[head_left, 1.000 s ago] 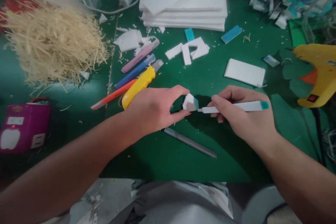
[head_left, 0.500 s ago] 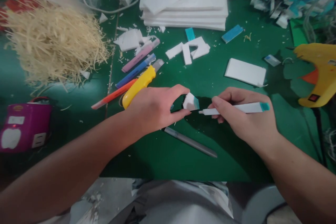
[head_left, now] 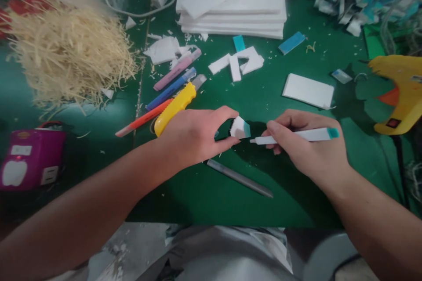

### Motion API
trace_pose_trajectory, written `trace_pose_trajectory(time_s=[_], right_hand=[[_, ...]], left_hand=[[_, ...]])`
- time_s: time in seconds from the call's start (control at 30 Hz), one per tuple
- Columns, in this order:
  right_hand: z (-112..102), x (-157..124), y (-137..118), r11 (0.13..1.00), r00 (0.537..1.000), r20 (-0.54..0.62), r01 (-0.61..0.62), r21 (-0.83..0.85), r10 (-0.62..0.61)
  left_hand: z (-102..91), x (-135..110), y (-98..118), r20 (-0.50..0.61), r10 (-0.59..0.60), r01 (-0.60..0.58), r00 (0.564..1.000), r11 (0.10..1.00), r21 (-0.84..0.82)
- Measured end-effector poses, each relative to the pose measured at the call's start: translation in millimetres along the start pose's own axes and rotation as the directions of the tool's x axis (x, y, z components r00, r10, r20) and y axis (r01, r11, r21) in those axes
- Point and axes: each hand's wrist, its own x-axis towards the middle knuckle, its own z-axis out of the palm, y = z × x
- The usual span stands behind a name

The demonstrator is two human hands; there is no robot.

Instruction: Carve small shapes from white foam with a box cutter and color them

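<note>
My left hand pinches a small white foam piece between thumb and forefinger, just above the green table. One edge of the piece is coloured teal. My right hand grips a white marker with a teal end, held level, its tip touching the right edge of the foam piece. A grey pen lies on the table below both hands.
A yellow utility knife and orange, blue and pink markers lie behind my left hand. Farther back are a straw pile, stacked white foam sheets, foam offcuts and a white foam rectangle. A yellow glue gun sits right, a purple box left.
The marker tip has shifted slightly along the foam piece's edge; both hands otherwise stay in place.
</note>
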Motion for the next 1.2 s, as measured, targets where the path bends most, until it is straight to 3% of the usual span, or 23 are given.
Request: trace_pose_trajectory(time_s=[0.2,0.33,0.47,0.57,0.77,1.2], right_hand=[[5,4,-2,0.993,0.991,-0.12,0.063,0.098,-0.051],[7,6,-4,0.99,0.992,-0.118,0.06,0.125,-0.045],[6,5,-3,0.99,0.993,-0.11,0.054,0.133,-0.04],[6,5,-3,0.989,0.993,-0.113,0.059,0.133,-0.044],[8,6,-2,0.99,0.988,-0.153,0.053,0.132,-0.033],[7,7,1,0.987,0.978,-0.185,0.117,0.114,-0.095]], left_hand=[[-0.7,1,0,0.027,-0.016,0.016,1.0,1.0,-0.001],[2.0,-2,-5,-0.01,0.107,-0.106,0.994,0.994,0.027],[5.8,-6,-8,-0.119,0.181,-0.178,0.976,0.983,0.038],[6.7,-6,-3,-0.162,0.128,-0.119,0.979,0.991,0.061],[5.0,-2,7,-0.094,-0.003,0.015,0.996,0.991,0.13],[7.4,-7,-5,-0.223,0.096,-0.089,0.97,0.995,0.043]])
